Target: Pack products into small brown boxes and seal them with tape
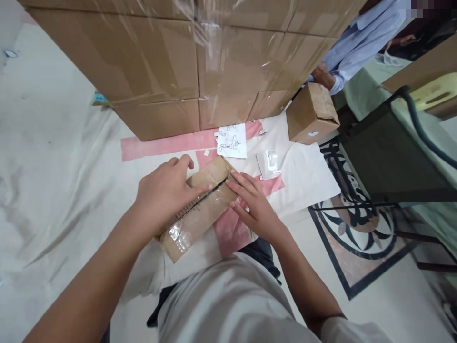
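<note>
Head view: a box (200,209) is being pressed under both hands on the cloth (71,157), just ahead of the lap. The left hand (166,190) is being laid flat over its left flap, and the right hand (255,207) is being held open along the right flap; nothing is being grasped. The box is being seen as long brown cardboard, tilted, with a dark slit between the flaps and clear tape over the near end; its contents are being hidden. Beyond, small metal pieces are being borne by a white sheet (233,143), a plastic part (269,164) beside it. Farther off, a closed carton (310,114) is being flanked by another person's hand (323,75) and film-wrapped stacked cartons (160,62).
</note>
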The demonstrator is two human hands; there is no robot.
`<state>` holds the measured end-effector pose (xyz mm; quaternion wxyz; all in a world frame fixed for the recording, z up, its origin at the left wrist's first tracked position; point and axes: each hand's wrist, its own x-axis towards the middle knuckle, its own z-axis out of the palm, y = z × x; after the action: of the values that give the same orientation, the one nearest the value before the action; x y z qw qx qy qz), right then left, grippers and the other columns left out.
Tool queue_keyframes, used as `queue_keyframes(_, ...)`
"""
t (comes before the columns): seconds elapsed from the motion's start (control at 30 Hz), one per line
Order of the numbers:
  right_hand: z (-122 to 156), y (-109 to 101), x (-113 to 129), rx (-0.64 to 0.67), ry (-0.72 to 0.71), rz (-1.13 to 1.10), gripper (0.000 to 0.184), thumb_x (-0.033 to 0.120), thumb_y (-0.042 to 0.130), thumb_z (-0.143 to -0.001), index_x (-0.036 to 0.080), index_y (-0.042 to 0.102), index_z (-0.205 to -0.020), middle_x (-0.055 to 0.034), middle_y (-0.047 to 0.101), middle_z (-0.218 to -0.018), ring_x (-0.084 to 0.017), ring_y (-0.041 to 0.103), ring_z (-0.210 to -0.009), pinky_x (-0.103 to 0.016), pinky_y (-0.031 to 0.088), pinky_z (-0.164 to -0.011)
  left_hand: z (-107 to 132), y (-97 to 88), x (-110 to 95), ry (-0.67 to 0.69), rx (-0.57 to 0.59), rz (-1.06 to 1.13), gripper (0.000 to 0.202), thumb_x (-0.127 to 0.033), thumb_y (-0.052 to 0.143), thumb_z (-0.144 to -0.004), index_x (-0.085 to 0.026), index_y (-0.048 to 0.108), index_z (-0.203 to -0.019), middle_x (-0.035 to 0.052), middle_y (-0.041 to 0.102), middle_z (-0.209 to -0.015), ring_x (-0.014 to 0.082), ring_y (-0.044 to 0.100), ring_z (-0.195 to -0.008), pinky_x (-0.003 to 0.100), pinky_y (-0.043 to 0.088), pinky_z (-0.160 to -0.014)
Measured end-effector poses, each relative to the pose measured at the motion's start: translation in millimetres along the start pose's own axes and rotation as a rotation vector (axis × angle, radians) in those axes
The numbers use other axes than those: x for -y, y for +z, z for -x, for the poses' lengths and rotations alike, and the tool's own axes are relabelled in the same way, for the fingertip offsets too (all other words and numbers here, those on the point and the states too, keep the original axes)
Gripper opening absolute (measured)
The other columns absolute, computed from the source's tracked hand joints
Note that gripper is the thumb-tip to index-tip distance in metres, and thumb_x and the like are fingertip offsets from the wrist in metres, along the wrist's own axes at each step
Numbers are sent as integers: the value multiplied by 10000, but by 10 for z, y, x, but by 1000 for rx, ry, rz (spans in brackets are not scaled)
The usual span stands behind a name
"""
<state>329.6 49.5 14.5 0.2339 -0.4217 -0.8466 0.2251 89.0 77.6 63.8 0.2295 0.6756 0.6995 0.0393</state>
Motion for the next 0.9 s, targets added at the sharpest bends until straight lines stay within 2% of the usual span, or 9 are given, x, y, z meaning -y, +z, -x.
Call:
queue_keyframes(0.13, 22, 62, 112, -32, -13, 134, 444, 241, 567, -974, 377, 596, -1395, -10, 349, -1655, -380, 173, -1550, -685, 267, -1180, -68, 66, 76, -6, 148, 245, 466, -719, 553, -829, -279, 541, -980, -26, 681, -801, 223, 643, -716, 288, 379, -589)
queue_keyframes(0.23, 66, 61, 186, -23, -62, 151, 401, 281, 613, -950, 391, 637, -1334, -15, 399, -1627, -402, 204, -1532, -706, 273, -1149, -46, 109, 68, -14, 153, 281, 428, -697, 545, -857, -287, 526, -980, -50, 672, -793, 207, 637, -718, 284, 380, -602)
queue_keyframes(0.33, 180, -31, 215, -39, -121, 132, 327, 286, 654, -919, 373, 683, -1233, -14, 490, -1559, -389, 279, -1497, -666, 340, -1127, -51, 108, 52, 6, 162, 246, 395, -669, 516, -888, -289, 533, -994, -45, 662, -799, 205, 627, -725, 290, 381, -612)
queue_keyframes(0.43, 310, -145, 174, -137, -200, 67, 170, 226, 686, -866, 313, 724, -1007, -35, 590, -1442, -383, 390, -1421, -615, 428, -1061, -73, 74, 54, 54, 118, 163, 359, -612, 445, -938, -281, 569, -999, -15, 664, -864, 213, 624, -776, 306, 392, -633)
queue_keyframes(0.53, 305, -183, -16, -341, -128, -34, 160, 176, 634, -866, 279, 701, -969, -73, 648, -1305, -336, 534, -1289, -572, 475, -1022, 25, 83, 23, 113, -54, 21, 420, -547, 322, -994, -272, 634, -1049, 56, 664, -1051, 267, 627, -973, 374, 444, -766)
queue_keyframes(0.6, 155, -160, -261, -460, 38, -106, 157, 189, 588, -902, 262, 690, -996, -90, 671, -1217, -292, 611, -1180, -522, 510, -982, 195, 154, -36, 176, -152, -77, 475, -591, 368, -969, -279, 619, -1225, 112, 632, -1237, 330, 586, -1139, 476, 439, -916)
queue_keyframes(0.7, -293, -92, -758, -523, 257, -155, 192, 214, 534, -926, 224, 686, -1043, -106, 680, -1132, -257, 648, -1058, -421, 554, -847, 497, 324, -128, 277, -166, -161, 794, -631, 620, -808, -289, 412, -1494, 187, 429, -1549, 415, 466, -1342, 642, 318, -1077)
queue_keyframes(0.77, -681, -45, -1091, -452, 302, -106, 307, 157, 483, -912, 196, 681, -1143, -125, 649, -1193, -249, 629, -1050, -411, 540, -879, 630, 411, -141, 277, -165, -216, 865, -524, 678, -761, -290, 360, -1531, 196, 326, -1626, 421, 441, -1376, 673, 268, -1109)
queue_keyframes(0.9, -1377, 26, -1520, -179, 290, 150, 403, 79, 504, -893, 133, 683, -1250, -180, 606, -1260, -325, 496, -1198, -502, 395, -1066, 677, 402, -5, 235, -133, -260, 861, -394, 629, -734, -293, 348, -1542, 158, 391, -1607, 377, 516, -1321, 627, 290, -1128)
